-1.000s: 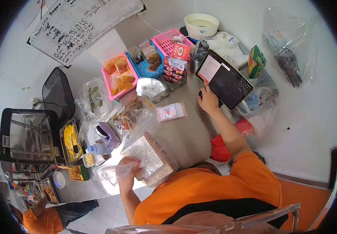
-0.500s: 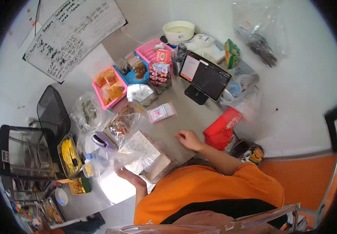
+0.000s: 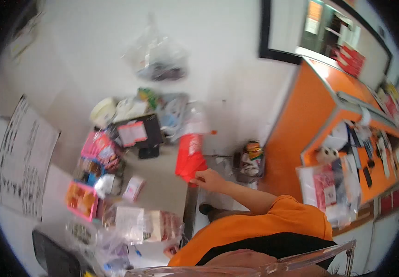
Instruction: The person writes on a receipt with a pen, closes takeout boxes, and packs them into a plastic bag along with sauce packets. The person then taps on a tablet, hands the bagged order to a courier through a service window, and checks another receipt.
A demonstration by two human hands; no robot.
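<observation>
My right hand (image 3: 207,180) is at the lower end of a red plastic bag (image 3: 190,154) on the table's right edge, its fingers closed together; whether they grip the bag is too blurred to tell. Low in the view, my left hand (image 3: 172,250) shows only in part beside the table's front edge, its fingers smeared. Near it lies a clear plastic bag with a box and a paper slip (image 3: 131,223). A small white and pink packet (image 3: 134,188) rests on the grey table (image 3: 165,177). The tablet (image 3: 139,131) stands at the back.
Pink baskets (image 3: 82,201) and a white tub (image 3: 103,112) stand along the wall. A bin (image 3: 250,166) is on the floor beyond the table. An orange cabinet (image 3: 280,134) with open shelves stands at the right. A clear bag (image 3: 160,60) hangs on the wall.
The view has swung right. My right hand has left the tablet and moved to the red bag. My left hand has let go of the clear bag's top.
</observation>
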